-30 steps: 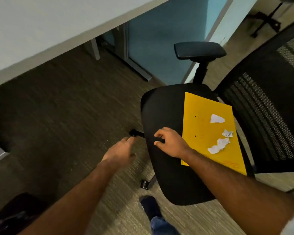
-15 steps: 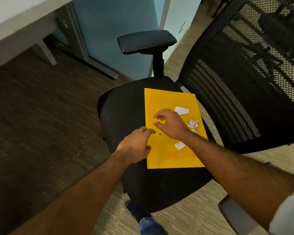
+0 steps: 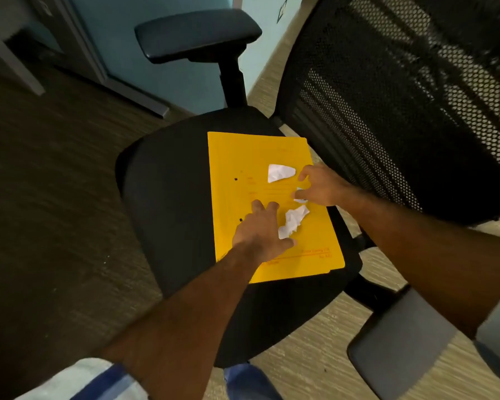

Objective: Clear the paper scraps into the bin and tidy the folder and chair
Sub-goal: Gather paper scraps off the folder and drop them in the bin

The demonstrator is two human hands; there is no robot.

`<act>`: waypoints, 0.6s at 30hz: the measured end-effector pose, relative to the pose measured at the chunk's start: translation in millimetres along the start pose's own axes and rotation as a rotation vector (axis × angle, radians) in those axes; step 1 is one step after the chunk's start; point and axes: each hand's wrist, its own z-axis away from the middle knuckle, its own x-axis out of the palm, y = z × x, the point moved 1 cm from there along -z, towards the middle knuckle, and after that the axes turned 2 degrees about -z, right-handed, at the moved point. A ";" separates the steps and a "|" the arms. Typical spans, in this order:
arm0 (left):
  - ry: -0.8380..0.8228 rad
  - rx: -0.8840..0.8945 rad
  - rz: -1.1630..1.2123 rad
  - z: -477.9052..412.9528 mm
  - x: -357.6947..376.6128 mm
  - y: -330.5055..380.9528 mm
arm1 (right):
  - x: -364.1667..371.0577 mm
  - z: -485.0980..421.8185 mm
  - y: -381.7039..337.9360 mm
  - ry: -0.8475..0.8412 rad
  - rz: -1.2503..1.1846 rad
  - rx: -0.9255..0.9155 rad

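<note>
A yellow folder [image 3: 243,157] lies flat on the black seat of the office chair [image 3: 171,192]. White paper scraps rest on it: a flat piece [image 3: 280,172] near the top, a crumpled one [image 3: 293,221] lower down, and a small one [image 3: 300,200] mostly hidden under my right fingers. My left hand [image 3: 259,233] lies on the folder with fingers spread, its thumb touching the crumpled scrap. My right hand [image 3: 319,186] hovers at the folder's right edge, fingers curled around the small scrap. No bin is in view.
The chair's mesh backrest [image 3: 401,105] rises at the right, one armrest [image 3: 197,34] at the top and another [image 3: 401,345] at the lower right. A blue partition [image 3: 162,59] and desk legs stand behind. Dark carpet [image 3: 46,226] spreads to the left.
Both hands have moved from the seat's front edge onto the folder. The right hand has shifted right to the scraps; the left now reaches the crumpled scrap. The view has closed in on the chair.
</note>
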 end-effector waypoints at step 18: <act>0.154 0.043 0.485 -13.7 19.6 -18.2 | 49.9 33.8 -19.4 -0.075 -0.891 0.071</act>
